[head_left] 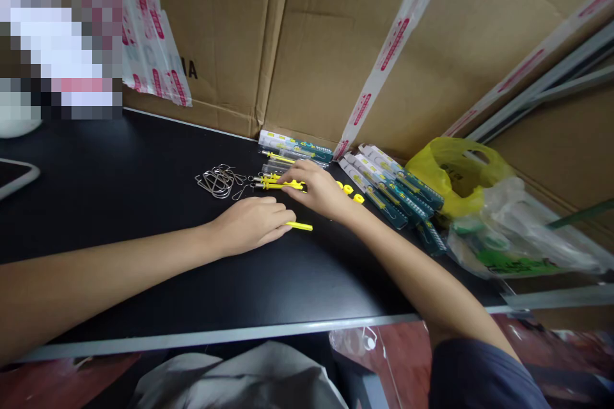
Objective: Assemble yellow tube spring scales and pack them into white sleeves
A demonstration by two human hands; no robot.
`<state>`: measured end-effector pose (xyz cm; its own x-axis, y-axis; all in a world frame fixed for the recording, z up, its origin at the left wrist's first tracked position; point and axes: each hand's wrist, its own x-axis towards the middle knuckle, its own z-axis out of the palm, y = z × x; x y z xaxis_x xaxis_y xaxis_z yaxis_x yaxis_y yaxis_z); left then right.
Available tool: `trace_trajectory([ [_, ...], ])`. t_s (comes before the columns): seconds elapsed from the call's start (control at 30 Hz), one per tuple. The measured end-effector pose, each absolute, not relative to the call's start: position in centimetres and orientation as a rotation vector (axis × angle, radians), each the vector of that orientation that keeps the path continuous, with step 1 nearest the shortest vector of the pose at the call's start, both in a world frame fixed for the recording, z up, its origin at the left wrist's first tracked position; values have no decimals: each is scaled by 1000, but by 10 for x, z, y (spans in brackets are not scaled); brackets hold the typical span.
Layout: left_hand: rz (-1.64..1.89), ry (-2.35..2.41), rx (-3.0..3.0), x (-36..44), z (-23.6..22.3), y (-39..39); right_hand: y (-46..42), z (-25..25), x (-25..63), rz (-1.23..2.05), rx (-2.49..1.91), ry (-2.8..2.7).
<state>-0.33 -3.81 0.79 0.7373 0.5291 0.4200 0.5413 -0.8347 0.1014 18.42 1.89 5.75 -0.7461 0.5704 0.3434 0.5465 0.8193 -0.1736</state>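
My left hand (256, 223), fingers curled, is closed on a slim yellow plastic stick (301, 226) that pokes out past the thumb. My right hand (319, 188) reaches over a row of yellow plastic rods with metal tips (265, 185), its thumb and fingers around one of them; the fingertips are partly hidden. Wire loops (242, 192) extend from the rods' left ends. Left of them lies a heap of bent metal wire hooks (217, 181). Small yellow caps (358, 199) sit just right of my right wrist.
Printed slim boxes (384, 188) are stacked at the right, with another box (295, 144) against the cardboard wall (330, 32). Clear plastic sleeves (274, 168) lie behind the rods. A yellow bag (460, 172) and a clear bag (522, 230) stand on the right of the black table (158, 172).
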Motion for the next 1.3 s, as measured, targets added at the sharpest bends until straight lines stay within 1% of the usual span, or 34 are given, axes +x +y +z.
trace_trajectory([
  [0.13, -724, -658, -2853, -3, 8, -38, 31, 57, 159, -63, -720, -2815],
  [0.27, -640, -374, -2839, -3, 10, -40, 33, 53, 141, -281, -583, -2941],
  [0.43, -654, -294, -2811, -3, 15, -42, 28, 47, 128, -447, -529, -3008],
  [0.53, -713, -297, -2801, -4, 15, -41, 25, 44, 127, -483, -555, -3003],
  [0.77, -1030, -477, -2762, -5, 9, -38, 11, 42, 160, -247, -633, -2946],
  [0.97, -951, -843, -2858, -5, 6, -35, -10, 44, 199, -181, -785, -2933],
  [1.03, -944, -948, -2903, -5, 6, -34, -15, 47, 207, -93, -864, -2941],
  [1.2, -1053, -1173, -2960, -6, 7, -32, -21, 54, 216, 177, -1058, -2911],
  [1.3, -1048, -1200, -2979, -6, 8, -33, -21, 54, 218, 270, -1091, -2889],
])
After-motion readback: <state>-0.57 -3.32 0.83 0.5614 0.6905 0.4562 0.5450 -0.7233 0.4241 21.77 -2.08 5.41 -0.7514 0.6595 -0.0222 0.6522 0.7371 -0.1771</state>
